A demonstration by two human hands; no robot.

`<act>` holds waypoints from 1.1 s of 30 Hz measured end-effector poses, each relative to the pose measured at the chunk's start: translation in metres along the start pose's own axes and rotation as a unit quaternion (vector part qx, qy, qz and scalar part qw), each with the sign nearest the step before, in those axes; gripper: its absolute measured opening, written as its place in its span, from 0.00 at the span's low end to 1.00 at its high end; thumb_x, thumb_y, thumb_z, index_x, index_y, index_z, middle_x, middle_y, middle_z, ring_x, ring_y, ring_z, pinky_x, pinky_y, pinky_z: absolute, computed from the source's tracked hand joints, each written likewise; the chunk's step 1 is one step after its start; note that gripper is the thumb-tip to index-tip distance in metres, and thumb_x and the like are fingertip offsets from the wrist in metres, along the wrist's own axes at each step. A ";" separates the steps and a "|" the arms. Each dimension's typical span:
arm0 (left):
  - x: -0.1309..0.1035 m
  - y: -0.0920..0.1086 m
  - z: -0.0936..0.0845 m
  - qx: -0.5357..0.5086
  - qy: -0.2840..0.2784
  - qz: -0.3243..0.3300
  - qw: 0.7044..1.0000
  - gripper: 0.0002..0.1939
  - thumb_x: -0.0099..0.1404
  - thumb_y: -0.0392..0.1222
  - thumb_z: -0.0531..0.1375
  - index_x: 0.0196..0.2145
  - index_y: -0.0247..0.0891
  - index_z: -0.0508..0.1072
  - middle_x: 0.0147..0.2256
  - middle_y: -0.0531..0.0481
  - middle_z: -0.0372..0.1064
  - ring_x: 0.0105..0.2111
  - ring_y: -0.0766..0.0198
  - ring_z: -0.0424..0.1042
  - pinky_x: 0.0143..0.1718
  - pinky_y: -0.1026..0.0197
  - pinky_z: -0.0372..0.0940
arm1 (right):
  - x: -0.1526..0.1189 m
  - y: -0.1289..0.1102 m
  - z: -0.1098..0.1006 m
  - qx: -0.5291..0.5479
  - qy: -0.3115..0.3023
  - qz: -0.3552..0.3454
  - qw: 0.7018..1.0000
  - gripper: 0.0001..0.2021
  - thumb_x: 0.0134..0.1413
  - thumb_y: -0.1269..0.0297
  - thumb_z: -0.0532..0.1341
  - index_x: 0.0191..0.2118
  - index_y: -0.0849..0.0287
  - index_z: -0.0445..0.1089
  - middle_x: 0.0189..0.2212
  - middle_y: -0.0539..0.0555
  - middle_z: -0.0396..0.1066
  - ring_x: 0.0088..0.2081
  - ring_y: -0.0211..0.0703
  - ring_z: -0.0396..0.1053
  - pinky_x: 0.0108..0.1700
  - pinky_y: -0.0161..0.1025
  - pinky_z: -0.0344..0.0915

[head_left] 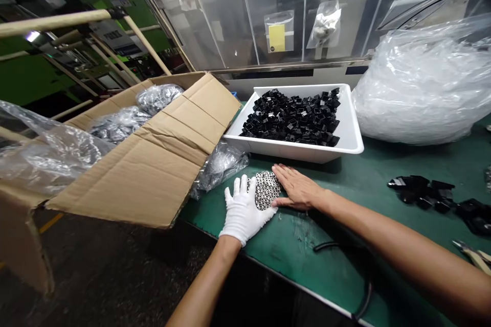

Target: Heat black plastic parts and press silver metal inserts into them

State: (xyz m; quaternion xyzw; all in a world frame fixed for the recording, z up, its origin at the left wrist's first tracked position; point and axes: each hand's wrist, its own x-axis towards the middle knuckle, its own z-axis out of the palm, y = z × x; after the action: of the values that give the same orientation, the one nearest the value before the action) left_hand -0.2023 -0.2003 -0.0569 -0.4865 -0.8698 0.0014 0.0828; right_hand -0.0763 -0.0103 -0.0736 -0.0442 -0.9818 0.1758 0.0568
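A flat cluster of small round metal rings or nuts (267,190) lies on the green tabletop (307,250); their exact kind is too small to tell. My left hand (244,209), in a white glove, rests against the cluster's left and near side with fingers spread. On the right side, my bare right hand (297,188) borders the same pieces, its fingers stretched out and thumb apart. Neither hand grips anything. Just beyond them stands a white tray (293,149) holding many black plastic parts (291,117).
An open cardboard box (153,163) with plastic-bagged items juts over the table's left edge. Beside it sits a clear plastic bag (222,163). At right are a large bag (425,87), loose black parts (425,194), pliers (473,255) and a black cable (364,296).
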 end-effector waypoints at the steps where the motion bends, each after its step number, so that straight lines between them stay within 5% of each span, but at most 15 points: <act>1: 0.000 0.000 0.000 -0.001 0.001 -0.005 1.000 0.53 0.58 0.75 0.53 0.69 0.36 0.55 0.69 0.33 0.48 0.69 0.38 0.46 0.67 0.36 0.39 | 0.000 0.000 -0.001 -0.001 0.003 -0.002 1.000 0.56 0.57 0.27 0.48 0.73 0.75 0.39 0.71 0.68 0.37 0.72 0.60 0.38 0.72 0.54 0.44; 5: -0.001 0.001 0.002 -0.004 0.000 -0.011 1.000 0.52 0.58 0.75 0.53 0.69 0.36 0.55 0.69 0.34 0.49 0.69 0.38 0.46 0.67 0.37 0.40 | -0.015 0.008 -0.020 -0.012 0.036 0.003 0.999 0.47 0.64 0.35 0.50 0.72 0.71 0.43 0.71 0.68 0.42 0.71 0.60 0.43 0.70 0.58 0.47; 11: -0.001 0.001 0.001 -0.012 -0.013 -0.008 1.000 0.54 0.57 0.78 0.51 0.69 0.38 0.54 0.70 0.34 0.48 0.68 0.35 0.45 0.65 0.34 0.41 | -0.094 0.038 -0.056 -0.023 0.016 -0.014 1.000 0.21 0.68 0.51 0.56 0.57 0.61 0.68 0.56 0.61 0.66 0.55 0.52 0.65 0.58 0.49 0.65; 17: -0.003 0.004 0.003 -0.026 -0.011 -0.014 1.000 0.56 0.54 0.80 0.51 0.69 0.38 0.53 0.69 0.32 0.48 0.68 0.34 0.46 0.64 0.34 0.44 | -0.142 0.045 -0.044 -0.025 -0.006 0.018 1.000 0.12 0.71 0.59 0.53 0.49 0.58 0.70 0.44 0.58 0.69 0.45 0.47 0.67 0.45 0.43 0.69; 25: -0.009 0.008 -0.012 -0.029 0.015 -0.026 0.999 0.55 0.55 0.77 0.55 0.68 0.34 0.56 0.69 0.31 0.49 0.68 0.34 0.47 0.65 0.35 0.43 | -0.122 0.025 -0.033 -0.038 0.002 -0.009 0.999 0.10 0.72 0.64 0.52 0.42 0.60 0.69 0.38 0.56 0.69 0.39 0.45 0.65 0.41 0.41 0.63; 29: -0.049 0.023 -0.026 -0.072 0.090 -0.057 0.992 0.37 0.67 0.64 0.53 0.62 0.34 0.64 0.61 0.34 0.64 0.61 0.44 0.61 0.62 0.45 0.54 | -0.091 -0.005 -0.023 -0.040 0.010 -0.047 0.998 0.11 0.72 0.66 0.51 0.40 0.59 0.70 0.37 0.54 0.69 0.39 0.43 0.63 0.42 0.39 0.61; 33: -0.090 0.046 -0.023 -0.082 0.040 -0.086 0.992 0.23 0.69 0.59 0.54 0.47 0.38 0.75 0.42 0.40 0.75 0.44 0.48 0.71 0.47 0.50 0.62 | -0.060 -0.037 -0.005 -0.033 0.020 -0.062 0.997 0.13 0.73 0.64 0.50 0.38 0.59 0.70 0.37 0.54 0.70 0.39 0.43 0.63 0.42 0.39 0.60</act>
State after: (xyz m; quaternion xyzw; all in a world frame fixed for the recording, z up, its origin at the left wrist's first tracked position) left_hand -0.1143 -0.2542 -0.0509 -0.4150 -0.9013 -0.0970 0.0773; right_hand -0.0183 -0.0493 -0.0614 0.0119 -0.9866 0.1388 0.0854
